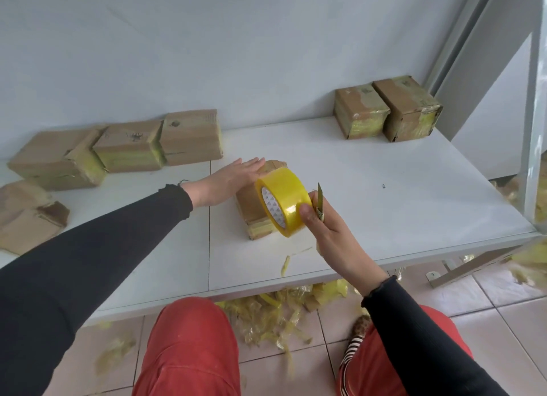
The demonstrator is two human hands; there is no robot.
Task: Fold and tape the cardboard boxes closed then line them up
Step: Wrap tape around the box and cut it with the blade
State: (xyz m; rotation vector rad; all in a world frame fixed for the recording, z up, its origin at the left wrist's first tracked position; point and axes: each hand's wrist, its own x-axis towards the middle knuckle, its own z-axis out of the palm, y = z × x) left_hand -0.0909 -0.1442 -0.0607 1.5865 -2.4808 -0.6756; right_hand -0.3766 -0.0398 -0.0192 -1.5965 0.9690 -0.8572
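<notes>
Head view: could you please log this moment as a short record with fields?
left hand: flat, pressing top of the centre box
right hand: grips yellow tape roll and a small cutter blade
boxes at back left: three in a row along the wall
boxes at back right: two, taped, side by side
floor: tape scraps under the table

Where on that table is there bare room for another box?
Bare: between the centre box and the two right-hand boxes, and along the front edge of the table. Crowded: the far left, with three boxes in a row and loose cardboard.
</notes>
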